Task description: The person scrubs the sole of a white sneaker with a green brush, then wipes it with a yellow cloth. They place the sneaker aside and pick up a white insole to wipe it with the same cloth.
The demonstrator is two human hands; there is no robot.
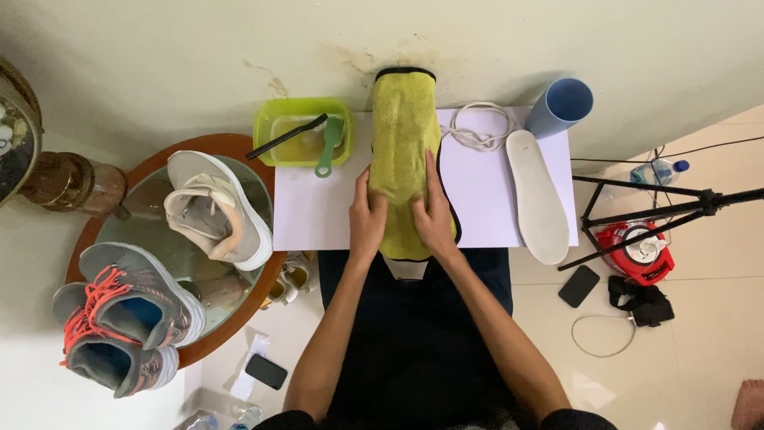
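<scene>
Head view: cloth-wrapped object (406,151) under hands (402,219)

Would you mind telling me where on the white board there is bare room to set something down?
One free patch lies between the green tub and the left hand. Another lies between the right hand and the insole, below the laces. The far right corner is crowded by laces, insole and blue cup.
</scene>
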